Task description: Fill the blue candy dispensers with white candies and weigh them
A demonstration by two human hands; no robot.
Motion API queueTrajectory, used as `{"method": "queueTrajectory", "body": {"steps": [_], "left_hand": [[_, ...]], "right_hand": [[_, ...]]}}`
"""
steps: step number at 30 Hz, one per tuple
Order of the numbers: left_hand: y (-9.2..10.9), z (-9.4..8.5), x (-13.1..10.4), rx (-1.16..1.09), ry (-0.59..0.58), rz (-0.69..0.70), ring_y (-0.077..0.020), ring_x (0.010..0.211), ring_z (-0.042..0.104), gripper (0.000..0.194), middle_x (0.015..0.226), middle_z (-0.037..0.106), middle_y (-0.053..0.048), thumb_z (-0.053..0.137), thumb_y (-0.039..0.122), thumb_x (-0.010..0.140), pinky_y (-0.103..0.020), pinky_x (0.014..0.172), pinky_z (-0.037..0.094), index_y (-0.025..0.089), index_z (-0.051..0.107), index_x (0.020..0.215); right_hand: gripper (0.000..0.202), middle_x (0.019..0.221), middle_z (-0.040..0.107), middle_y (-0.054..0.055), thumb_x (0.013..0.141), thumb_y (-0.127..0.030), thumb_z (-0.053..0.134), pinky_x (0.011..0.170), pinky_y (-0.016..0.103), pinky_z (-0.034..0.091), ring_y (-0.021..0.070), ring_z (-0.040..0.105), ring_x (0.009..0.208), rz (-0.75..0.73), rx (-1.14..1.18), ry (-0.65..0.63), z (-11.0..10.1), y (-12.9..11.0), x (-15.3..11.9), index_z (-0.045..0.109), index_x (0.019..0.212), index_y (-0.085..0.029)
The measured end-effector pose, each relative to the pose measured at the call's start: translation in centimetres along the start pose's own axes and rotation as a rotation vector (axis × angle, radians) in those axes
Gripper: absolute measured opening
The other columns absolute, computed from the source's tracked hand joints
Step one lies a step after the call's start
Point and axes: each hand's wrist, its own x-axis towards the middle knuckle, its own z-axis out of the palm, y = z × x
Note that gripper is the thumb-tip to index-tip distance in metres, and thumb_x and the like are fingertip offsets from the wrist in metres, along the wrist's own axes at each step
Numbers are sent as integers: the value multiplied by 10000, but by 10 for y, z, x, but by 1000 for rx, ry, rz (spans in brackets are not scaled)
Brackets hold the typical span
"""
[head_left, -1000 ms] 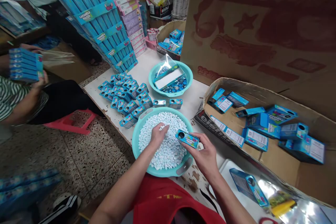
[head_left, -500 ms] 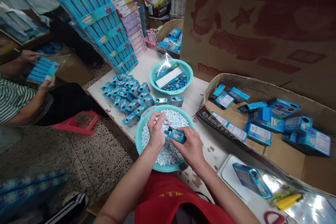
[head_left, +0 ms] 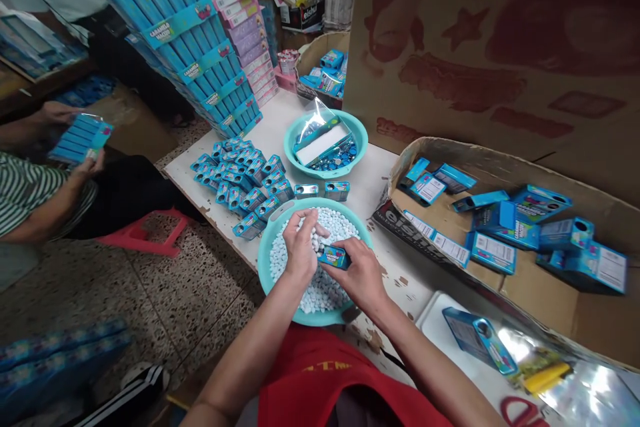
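Over a turquoise basin [head_left: 264,267] full of small pale-blue candies [head_left: 320,297], my left hand [head_left: 301,247] is curled around some of the candies. Between the fingers and thumb of my right hand [head_left: 363,273] is a small blue candy box [head_left: 333,256], tilted with its end hole toward my left hand. Candies lie at the box's opening, touching the left fingers. Just beyond the basin two similar boxes stand upright, one of them a blue box [head_left: 337,191]. Many more filled-looking boxes [head_left: 245,180] are grouped to the left.
Behind is a second turquoise basin [head_left: 325,170] with blue caps and a clear-fronted package. A cardboard tray [head_left: 530,293] at right holds blue boxes. A single box [head_left: 480,340] lies on a white scale. Stacked display packs [head_left: 190,70] rise at back left. A co-worker [head_left: 40,200] sits left, holding a pack.
My right hand has turned the box more level and brought its opening against my left hand. The left hand has shifted slightly, with candies now showing at the opening.
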Motion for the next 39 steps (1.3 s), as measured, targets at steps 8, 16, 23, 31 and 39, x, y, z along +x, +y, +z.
{"method": "queueTrajectory", "body": {"steps": [8, 16, 23, 31, 39], "left_hand": [[2, 1, -2, -60, -11, -5, -78, 497, 493, 302, 575, 518, 34, 665, 389, 728, -207, 489, 401, 169, 479, 632], [-16, 0, 9, -11, -16, 11, -34, 402, 364, 390, 523, 458, 47, 649, 462, 741, -171, 364, 245, 164, 450, 587], [-6, 5, 7, -53, -89, -109, -21, 346, 301, 446, 465, 392, 77, 698, 515, 671, -161, 329, 183, 173, 422, 596], [11, 8, 3, -80, -146, -76, -29, 336, 300, 456, 446, 388, 67, 649, 542, 713, -177, 335, 180, 180, 408, 575], [1, 6, 0, -3, -162, -21, -37, 341, 312, 440, 439, 388, 61, 642, 496, 735, -194, 340, 187, 177, 410, 540]], "right_hand": [[272, 891, 649, 44, 725, -301, 710, 755, 351, 417, 241, 581, 871, -17, -16, 49, -9, -6, 1, 611, 961, -211], [289, 910, 656, 50, 695, -272, 731, 756, 362, 414, 259, 585, 902, 43, -53, -13, 0, -1, 6, 621, 956, -212], [276, 902, 652, 51, 689, -265, 734, 776, 367, 451, 246, 591, 880, 85, 68, 3, 5, 6, 5, 630, 938, -209], [297, 892, 649, 38, 675, -244, 764, 792, 375, 463, 238, 594, 880, 65, 201, 63, -4, 2, -2, 630, 939, -218], [312, 897, 647, 39, 656, -187, 759, 785, 371, 456, 242, 585, 881, 70, 180, 39, 1, -5, 2, 630, 939, -215]]}}
